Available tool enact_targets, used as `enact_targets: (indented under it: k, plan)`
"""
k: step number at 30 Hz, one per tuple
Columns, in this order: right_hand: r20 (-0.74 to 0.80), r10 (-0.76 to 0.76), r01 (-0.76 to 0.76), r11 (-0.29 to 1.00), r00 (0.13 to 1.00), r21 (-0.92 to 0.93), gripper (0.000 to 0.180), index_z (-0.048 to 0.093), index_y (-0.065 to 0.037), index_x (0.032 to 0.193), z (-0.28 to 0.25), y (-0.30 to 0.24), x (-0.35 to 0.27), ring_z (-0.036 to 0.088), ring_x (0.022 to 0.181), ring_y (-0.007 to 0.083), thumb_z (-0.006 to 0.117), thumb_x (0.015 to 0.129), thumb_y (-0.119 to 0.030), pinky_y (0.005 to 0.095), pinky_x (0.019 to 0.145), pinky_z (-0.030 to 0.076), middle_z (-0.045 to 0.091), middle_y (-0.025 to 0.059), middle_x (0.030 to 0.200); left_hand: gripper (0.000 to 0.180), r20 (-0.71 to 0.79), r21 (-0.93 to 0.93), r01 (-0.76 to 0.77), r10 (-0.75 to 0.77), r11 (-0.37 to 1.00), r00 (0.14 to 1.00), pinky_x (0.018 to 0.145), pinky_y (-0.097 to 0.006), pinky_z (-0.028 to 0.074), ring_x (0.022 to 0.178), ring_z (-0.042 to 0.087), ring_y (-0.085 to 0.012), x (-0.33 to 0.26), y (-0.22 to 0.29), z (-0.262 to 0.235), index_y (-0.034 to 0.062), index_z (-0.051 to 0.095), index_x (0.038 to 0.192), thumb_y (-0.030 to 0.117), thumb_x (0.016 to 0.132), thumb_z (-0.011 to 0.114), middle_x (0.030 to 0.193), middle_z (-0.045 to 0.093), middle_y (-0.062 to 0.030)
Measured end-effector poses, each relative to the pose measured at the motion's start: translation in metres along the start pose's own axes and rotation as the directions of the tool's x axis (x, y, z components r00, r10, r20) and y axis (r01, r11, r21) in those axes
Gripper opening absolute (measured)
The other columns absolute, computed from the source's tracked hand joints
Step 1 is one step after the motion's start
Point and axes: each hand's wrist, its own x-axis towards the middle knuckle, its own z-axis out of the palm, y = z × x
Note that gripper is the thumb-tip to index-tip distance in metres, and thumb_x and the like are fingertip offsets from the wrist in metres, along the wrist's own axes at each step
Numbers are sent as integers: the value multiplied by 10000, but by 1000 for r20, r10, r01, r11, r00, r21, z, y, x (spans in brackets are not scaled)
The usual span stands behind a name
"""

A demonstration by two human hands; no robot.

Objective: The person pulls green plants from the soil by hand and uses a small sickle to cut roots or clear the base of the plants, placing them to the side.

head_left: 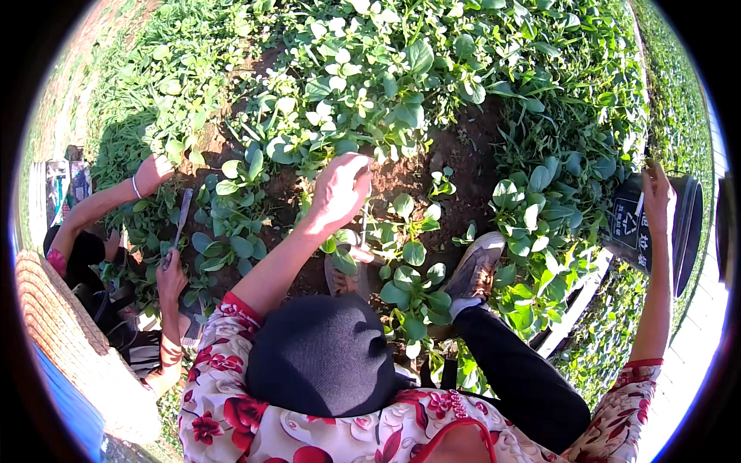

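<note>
My left hand (pixel 340 191) is closed, its fingers curled low over the leafy green plants (pixel 409 116) in front of me. A thin greyish strip runs down beside its fingers toward my shoe; whether the hand holds it I cannot tell. Out to the right, my right hand (pixel 658 199) is at the side of a black bucket (pixel 687 224), which lies tilted with pale printing on its wall. Its fingers are bent together, and what they grip is too small to make out. Small leafy seedlings (pixel 413 297) grow between my feet.
At the left a co-worker's hand (pixel 171 274) holds a flat-bladed tool (pixel 184 212), and their other hand (pixel 154 174) reaches into leaves. A woven straw hat (pixel 69 332) fills the lower left. My shoes (pixel 475 266) stand among plants on brown soil (pixel 463 154). A pale strip (pixel 579 309) edges the bed.
</note>
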Motion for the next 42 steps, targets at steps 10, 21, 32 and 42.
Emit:
enact_targets:
  k: [10, 21, 32, 42]
  plan:
    - [394, -642, 338, 719, 658, 608, 196, 593, -28, 988, 234, -354, -70, 611, 819, 351, 564, 834, -145, 419, 744, 490, 627, 176, 853, 317, -21, 719, -59, 107, 693, 994, 1029, -540, 247, 1223, 392, -336, 12, -77, 10, 48, 634, 994, 182, 712, 580, 1264, 479, -180]
    - [387, -265, -66, 747, 883, 662, 382, 532, -94, 1103, 343, -418, -51, 607, 877, 308, 644, 751, -192, 382, 766, 503, 616, 139, 938, 357, -9, 629, -114, 154, 769, 988, 913, -514, 325, 1005, 473, -297, -5, -68, -14, 68, 629, 979, 183, 649, 703, 982, 518, -112]
    - [380, -287, 173, 936, 879, 308, 282, 609, -67, 921, 322, -452, -51, 639, 800, 305, 669, 728, -263, 392, 711, 527, 637, 129, 836, 372, 115, 590, -21, -58, 807, 992, 958, -512, 267, 1080, 441, -291, -22, -56, -15, 83, 608, 1023, 250, 705, 705, 1056, 526, -124]
    - [-65, -391, 394, 881, 918, 261, 143, 620, -67, 841, 373, -425, -69, 614, 682, 317, 584, 721, -137, 389, 625, 501, 623, 126, 751, 410, 54, 496, -10, -20, 868, 998, 944, -509, 277, 1060, 448, -299, -25, -57, -14, 84, 604, 1058, 232, 691, 712, 1071, 527, -118]
